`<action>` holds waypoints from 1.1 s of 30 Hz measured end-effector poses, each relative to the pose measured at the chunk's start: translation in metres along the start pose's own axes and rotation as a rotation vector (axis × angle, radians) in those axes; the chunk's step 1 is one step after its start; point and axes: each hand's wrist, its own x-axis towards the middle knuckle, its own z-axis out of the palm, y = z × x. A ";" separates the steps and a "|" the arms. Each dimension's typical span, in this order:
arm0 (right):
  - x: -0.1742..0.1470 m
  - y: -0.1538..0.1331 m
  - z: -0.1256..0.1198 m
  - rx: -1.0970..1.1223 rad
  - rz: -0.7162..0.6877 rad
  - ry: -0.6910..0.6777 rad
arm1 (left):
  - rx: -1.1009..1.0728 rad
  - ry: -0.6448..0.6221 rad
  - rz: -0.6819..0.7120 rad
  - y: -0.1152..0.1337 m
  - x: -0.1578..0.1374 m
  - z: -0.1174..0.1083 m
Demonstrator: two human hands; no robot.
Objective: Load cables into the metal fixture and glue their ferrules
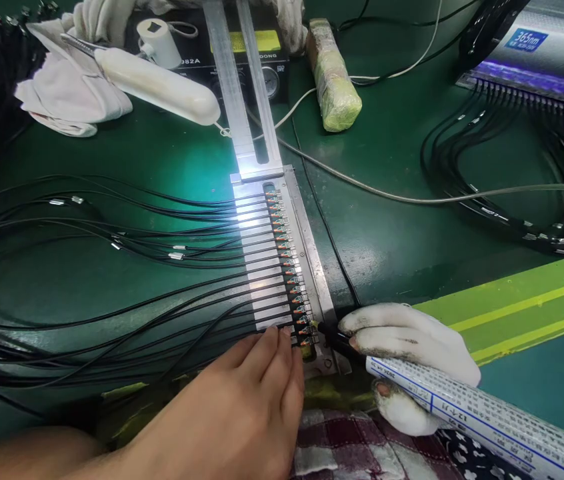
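My bare left hand (257, 393) has its fingers pressed together at the lower end of a metal fixture (265, 273), closed on a black cable where it enters. Several black cables (202, 231) lie side by side across the fixture, with small metal connectors and orange wire ends (289, 262) along its slot. My gloved right hand (412, 353), fingertips bare, grips a white labelled glue syringe (472, 407). Its black tip (335, 337) points at the connectors near my left fingertips. Whether the tip touches one I cannot tell.
A slotted metal bar (235, 87) extends from the fixture's far end to a black dispenser box (197, 80). Left of it lie a white-handled tool (162, 87) and a white cloth (72, 100). A 365nm lamp (542, 47) glows purple over more cables (502, 220).
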 end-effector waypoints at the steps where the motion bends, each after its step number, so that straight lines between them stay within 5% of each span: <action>1: 0.001 0.000 0.000 -0.002 -0.001 -0.001 | -0.002 -0.004 0.000 0.000 0.000 0.000; 33: -0.006 0.000 0.001 0.020 -0.004 0.018 | 0.010 0.024 0.019 0.001 0.000 0.006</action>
